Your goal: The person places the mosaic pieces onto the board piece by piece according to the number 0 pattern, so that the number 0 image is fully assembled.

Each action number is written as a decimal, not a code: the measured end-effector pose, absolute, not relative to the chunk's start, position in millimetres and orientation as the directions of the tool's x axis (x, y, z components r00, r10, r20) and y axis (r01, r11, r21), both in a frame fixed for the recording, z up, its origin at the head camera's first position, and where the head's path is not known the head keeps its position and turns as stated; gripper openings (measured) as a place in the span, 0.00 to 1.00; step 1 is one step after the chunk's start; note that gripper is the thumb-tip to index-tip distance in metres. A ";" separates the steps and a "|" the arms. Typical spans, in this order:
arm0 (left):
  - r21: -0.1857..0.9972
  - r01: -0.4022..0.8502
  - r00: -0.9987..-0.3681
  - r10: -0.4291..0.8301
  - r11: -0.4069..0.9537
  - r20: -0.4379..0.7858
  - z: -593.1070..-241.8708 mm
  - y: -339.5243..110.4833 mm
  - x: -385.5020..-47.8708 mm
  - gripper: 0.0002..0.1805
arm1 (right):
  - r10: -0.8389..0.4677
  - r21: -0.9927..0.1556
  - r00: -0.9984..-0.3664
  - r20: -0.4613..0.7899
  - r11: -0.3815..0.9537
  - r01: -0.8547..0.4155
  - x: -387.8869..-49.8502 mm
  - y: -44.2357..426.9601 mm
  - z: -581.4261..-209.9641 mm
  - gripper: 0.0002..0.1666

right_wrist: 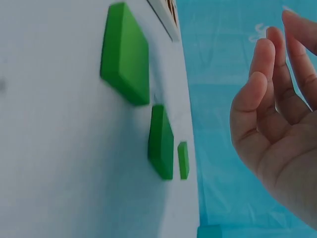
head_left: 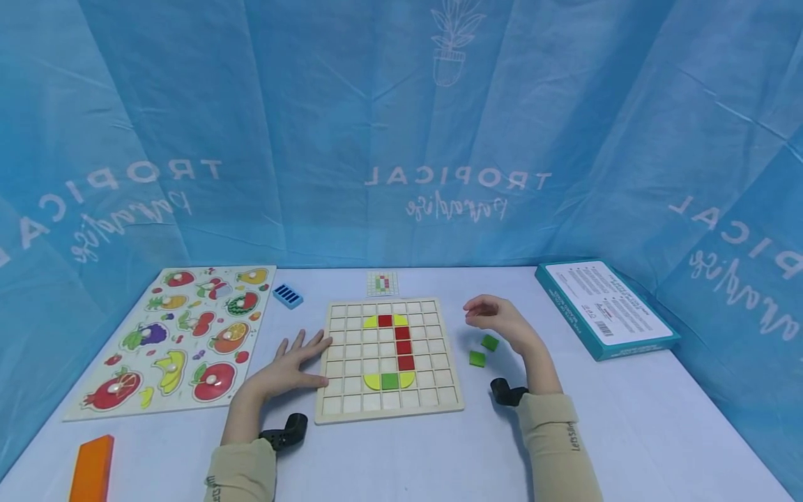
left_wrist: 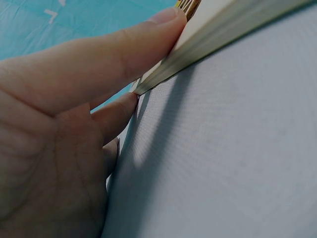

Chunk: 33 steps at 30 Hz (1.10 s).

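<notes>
A square wooden grid board [head_left: 387,359] lies in the middle of the table, with red, yellow and green pieces set in some of its cells. Against its left edge rests my left hand [head_left: 285,366], fingers spread; the left wrist view shows the thumb and a finger touching the board's side. To the right of the board, my right hand [head_left: 502,321] hovers over the table with loosely bent fingers and nothing visible between them. Below it are two green square tiles [head_left: 477,358]. The right wrist view shows a third, smaller-looking green tile [right_wrist: 184,160] farther off.
A small pattern card [head_left: 383,284] lies behind the board. On the left are a fruit puzzle board [head_left: 150,373], a blue slotted block [head_left: 288,296] and an orange block [head_left: 92,468]. A teal box [head_left: 605,307] lies at the back right, before a blue curtain [head_left: 314,125].
</notes>
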<state>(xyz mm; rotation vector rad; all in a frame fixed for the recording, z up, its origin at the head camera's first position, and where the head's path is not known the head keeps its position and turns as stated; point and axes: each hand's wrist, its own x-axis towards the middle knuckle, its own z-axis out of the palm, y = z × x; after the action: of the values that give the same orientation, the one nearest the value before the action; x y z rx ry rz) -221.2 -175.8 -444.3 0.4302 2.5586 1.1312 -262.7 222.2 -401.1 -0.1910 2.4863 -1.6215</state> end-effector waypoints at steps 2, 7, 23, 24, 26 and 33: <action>0.752 0.141 -0.907 0.389 0.643 -0.162 -444.2 -176.0 -221.3 0.48 | -0.195 -0.911 -0.978 -0.071 0.413 -0.016 -262.2 225.1 -401.7 0.21; 0.759 0.129 -0.906 0.386 0.638 -0.171 -443.8 -175.9 -221.0 0.48 | -0.194 -0.899 -0.977 -0.091 0.437 -0.003 -263.3 232.2 -407.4 0.20; 0.759 0.137 -0.906 0.391 0.637 -0.165 -445.0 -175.5 -222.2 0.49 | -0.144 -0.885 -0.977 -0.154 0.461 0.071 -262.5 257.2 -418.1 0.21; 0.759 0.138 -0.905 0.392 0.637 -0.164 -445.0 -175.7 -222.2 0.49 | -0.141 -0.881 -0.977 -0.158 0.467 0.075 -262.6 257.9 -418.6 0.21; 0.759 0.139 -0.905 0.392 0.636 -0.162 -444.8 -175.8 -222.2 0.49 | -0.129 -0.872 -0.977 -0.170 0.481 0.088 -263.0 258.5 -419.5 0.20; 0.759 0.144 -0.906 0.394 0.635 -0.158 -445.0 -175.9 -222.2 0.48 | -0.089 -0.823 -0.974 -0.206 0.554 0.124 -263.0 258.0 -420.0 0.19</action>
<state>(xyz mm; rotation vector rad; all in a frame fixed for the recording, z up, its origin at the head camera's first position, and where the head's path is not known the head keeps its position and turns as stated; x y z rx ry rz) -222.2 -175.9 -445.0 0.4320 2.5497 1.1434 -263.0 258.0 -420.0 0.0294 2.5655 -1.3854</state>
